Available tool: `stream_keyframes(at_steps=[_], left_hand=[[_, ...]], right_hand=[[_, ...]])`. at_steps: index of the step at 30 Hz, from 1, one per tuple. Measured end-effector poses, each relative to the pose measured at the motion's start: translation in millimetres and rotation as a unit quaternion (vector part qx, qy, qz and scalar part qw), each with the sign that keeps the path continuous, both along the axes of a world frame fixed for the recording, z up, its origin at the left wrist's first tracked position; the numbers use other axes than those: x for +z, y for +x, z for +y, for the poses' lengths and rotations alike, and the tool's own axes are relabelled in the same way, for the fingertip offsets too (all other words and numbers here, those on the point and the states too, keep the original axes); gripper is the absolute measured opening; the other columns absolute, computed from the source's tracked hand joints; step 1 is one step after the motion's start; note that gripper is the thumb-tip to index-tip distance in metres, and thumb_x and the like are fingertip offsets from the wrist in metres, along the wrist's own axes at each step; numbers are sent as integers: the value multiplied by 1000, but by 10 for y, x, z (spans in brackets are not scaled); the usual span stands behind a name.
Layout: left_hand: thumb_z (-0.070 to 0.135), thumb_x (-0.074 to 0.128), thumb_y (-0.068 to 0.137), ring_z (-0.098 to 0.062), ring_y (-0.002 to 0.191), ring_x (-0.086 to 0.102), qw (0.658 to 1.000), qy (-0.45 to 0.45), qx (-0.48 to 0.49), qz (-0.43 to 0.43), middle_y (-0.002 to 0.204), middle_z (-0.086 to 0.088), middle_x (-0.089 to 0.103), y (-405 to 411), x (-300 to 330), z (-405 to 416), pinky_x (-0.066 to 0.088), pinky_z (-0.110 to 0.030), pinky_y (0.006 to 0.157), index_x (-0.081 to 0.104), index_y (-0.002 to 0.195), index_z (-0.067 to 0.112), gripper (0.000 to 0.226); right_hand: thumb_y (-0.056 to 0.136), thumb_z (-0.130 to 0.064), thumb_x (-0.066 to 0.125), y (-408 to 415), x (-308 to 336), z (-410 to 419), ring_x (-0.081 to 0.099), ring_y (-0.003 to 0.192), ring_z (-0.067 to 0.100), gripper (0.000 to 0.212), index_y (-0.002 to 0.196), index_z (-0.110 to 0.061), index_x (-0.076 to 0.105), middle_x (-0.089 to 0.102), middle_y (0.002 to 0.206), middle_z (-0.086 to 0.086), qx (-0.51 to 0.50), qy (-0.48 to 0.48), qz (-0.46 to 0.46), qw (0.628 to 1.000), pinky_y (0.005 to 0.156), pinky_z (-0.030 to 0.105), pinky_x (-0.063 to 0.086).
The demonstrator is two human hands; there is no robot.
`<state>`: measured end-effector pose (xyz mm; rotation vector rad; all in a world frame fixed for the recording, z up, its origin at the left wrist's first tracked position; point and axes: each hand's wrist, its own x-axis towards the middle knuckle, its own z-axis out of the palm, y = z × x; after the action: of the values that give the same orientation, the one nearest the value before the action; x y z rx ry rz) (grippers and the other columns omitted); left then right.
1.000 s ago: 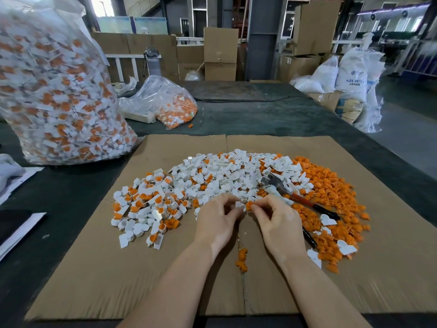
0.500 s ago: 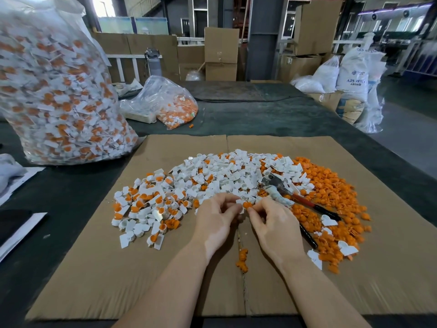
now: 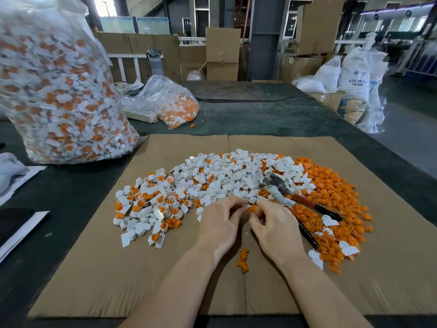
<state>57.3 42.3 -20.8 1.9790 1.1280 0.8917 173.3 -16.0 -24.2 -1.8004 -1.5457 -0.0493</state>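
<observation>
On the dark counter (image 3: 260, 119), under everything, a broad sheet of cardboard (image 3: 118, 268). At far left, standing tall, a big clear bag (image 3: 56, 91) stuffed with white-and-orange parts; behind the sheet, a smaller bag (image 3: 170, 102) slumped on its side. Across the middle of the sheet, a heap of white pieces (image 3: 212, 176), many with orange inside; to its right and touching it, a heap of loose orange plugs (image 3: 331, 185). Between the two heaps, red-handled pliers (image 3: 305, 200), untouched. At the near edge of the white heap, left grip (image 3: 220, 226) and right grip (image 3: 274, 226), fingertips meeting, both clenched. Nearer, between the wrists, a little cluster of orange bits (image 3: 243, 256). Smallest of all, pinched at the fingertips: a white piece (image 3: 246, 206) on the left, an orange plug (image 3: 252, 209) on the right, mostly hidden by fingers. Featherlight, hard, smooth plastic by the look; stiff rather than fragile, yet slick and apt to squirt out of a tight pinch. Best taken by the white piece's flat tab, thumb and forefinger on its faces, and the plug across its rim.
</observation>
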Motion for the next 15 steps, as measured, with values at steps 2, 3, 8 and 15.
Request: stream_keyframes(at_steps=[2,3,8,15], left_hand=[[22,58,92,-1,87,54,1000,22,-2,11,96,11,66,5,0,6,35,2,69,68,104,23,16],[21,58,92,0,87,53,999,29,-2,15,99,9,67,5,1,9,34,3,70,68,105,22,16],[20,56,93,1,90,49,996,69,-20,60,105,9,64,8,-3,-10,31,-3,70,66,110,22,20],[17,55,94,1,80,57,998,-49,0,-49,81,19,60,-21,26,36,38,-1,65,61,90,29,14]], right_hand=[[80,-8,65,-5,4,-2,42,55,16,29,61,-15,43,48,57,-3,1,2,-1,1000,58,28,34],[80,-7,65,-7,4,-3,43,56,16,29,62,-15,44,48,57,-2,2,1,-2,1000,59,29,35],[80,-8,66,-2,-9,-3,45,58,17,27,63,-15,46,50,60,-1,4,-5,-11,1000,59,28,35],[84,-20,67,-3,11,-7,55,68,12,12,76,-12,66,62,70,-3,39,15,32,999,62,26,44]])
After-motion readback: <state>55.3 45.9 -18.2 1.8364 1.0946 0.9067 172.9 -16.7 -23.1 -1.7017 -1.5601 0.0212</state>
